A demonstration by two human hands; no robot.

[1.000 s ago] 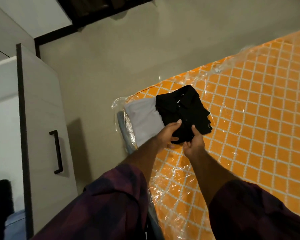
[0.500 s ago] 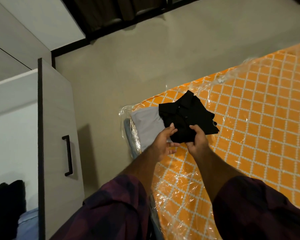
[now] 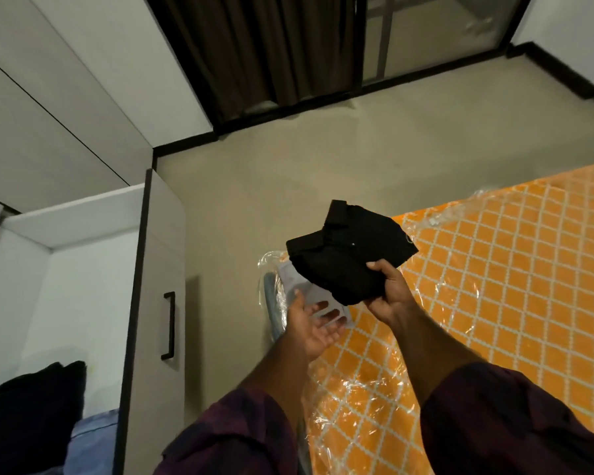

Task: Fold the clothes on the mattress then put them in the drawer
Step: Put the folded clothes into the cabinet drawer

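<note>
Black shirt (image 3: 350, 255): folded, up in the air over the corner of the mattress (image 3: 494, 286).
Right hand (image 3: 390, 293): thumb and fingers pinched the shirt's near edge.
Left hand (image 3: 314, 323): palm up, fingers spread, under the shirt, holding nothing.
Light cloth (image 3: 290, 279): lay on that mattress corner.
Cupboard (image 3: 158, 303): open, left of the mattress.

The folded shirt (image 3: 350, 255) at centre is plain black. The mattress (image 3: 494, 303) on the right is orange with a white diamond lattice. At its left corner a garment (image 3: 292, 281) shows pale grey. Near, the sleeves (image 3: 494, 423) are dark maroon plaid. The cupboard door (image 3: 158, 269) on the left is off-white, its handle (image 3: 169, 325) black. The floor (image 3: 357, 159) is beige and the far curtain (image 3: 254, 46) dark brown.
</note>
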